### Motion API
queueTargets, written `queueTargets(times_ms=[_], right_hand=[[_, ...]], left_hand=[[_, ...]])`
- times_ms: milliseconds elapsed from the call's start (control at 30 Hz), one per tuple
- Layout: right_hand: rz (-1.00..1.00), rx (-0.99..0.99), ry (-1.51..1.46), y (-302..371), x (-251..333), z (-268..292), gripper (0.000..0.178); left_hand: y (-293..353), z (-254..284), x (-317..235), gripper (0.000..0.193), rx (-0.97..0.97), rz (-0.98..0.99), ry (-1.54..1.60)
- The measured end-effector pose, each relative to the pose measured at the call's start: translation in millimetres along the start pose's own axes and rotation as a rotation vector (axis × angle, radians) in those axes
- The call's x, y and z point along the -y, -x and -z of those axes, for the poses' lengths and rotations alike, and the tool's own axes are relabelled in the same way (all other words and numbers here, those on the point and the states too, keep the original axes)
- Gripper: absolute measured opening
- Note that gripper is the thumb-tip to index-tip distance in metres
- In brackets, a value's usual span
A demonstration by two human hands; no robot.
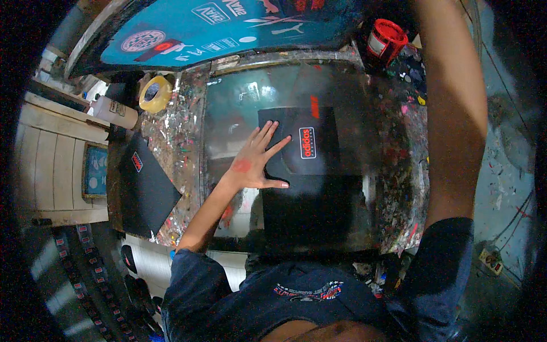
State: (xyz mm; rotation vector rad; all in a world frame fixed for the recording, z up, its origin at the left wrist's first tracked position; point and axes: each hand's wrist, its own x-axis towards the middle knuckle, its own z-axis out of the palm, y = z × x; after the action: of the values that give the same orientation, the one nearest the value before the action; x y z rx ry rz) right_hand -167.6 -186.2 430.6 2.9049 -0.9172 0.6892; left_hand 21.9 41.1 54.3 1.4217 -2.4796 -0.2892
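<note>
My left hand (256,157) lies with spread fingers on the left edge of a black sheet (322,122). That sheet bears a small red and white printed label (307,143) and rests on a shiny glass-like plate (228,114). A red smear marks the back of the hand. On the right, my raised forearm reaches up past the top edge of the view, so my right hand is out of sight. Above the plate's far side stands a tilted printing screen (228,34) with blue mesh and several logo shapes.
At the far right corner is a red paint tub (387,40). A tape roll (156,95) and a whitish plastic bottle (115,112) lie at the left. Another printed black sheet (145,185) sits on the paint-stained table (181,131). A power socket (490,262) is on the lower right.
</note>
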Motion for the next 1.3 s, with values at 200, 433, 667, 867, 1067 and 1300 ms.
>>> queueTargets(times_ms=[200,433,667,867,1067,1300], right_hand=[[-0.073,-0.07,0.068,-4.5,6.6,1.0,0.079],[-0.012,-0.008,0.018,4.1,10.3,6.9,0.079],[-0.177,-0.03,-0.008,10.1,36.1,7.2,0.083],[-0.04,-0.008,0.05,5.7,14.5,6.7,0.088],[0.021,-0.032,0.033,-3.1,0.5,4.5,0.085],[-0.004,-0.015,0.086,10.6,19.6,11.7,0.09]], left_hand=[[-5.6,1.7,3.0,0.118,-0.023,-0.009,0.0],[-3.2,2.9,3.4,0.119,-0.024,0.004,-0.008],[-3.0,0.8,4.8,0.119,-0.027,-0.001,-0.008],[-3.2,1.9,5.0,0.119,-0.013,-0.001,0.001],[-4.5,7.3,-1.2,0.107,-0.101,-0.001,-0.017],[-72.0,-72.0,-67.8,0.072,-0.335,-0.143,0.134]])
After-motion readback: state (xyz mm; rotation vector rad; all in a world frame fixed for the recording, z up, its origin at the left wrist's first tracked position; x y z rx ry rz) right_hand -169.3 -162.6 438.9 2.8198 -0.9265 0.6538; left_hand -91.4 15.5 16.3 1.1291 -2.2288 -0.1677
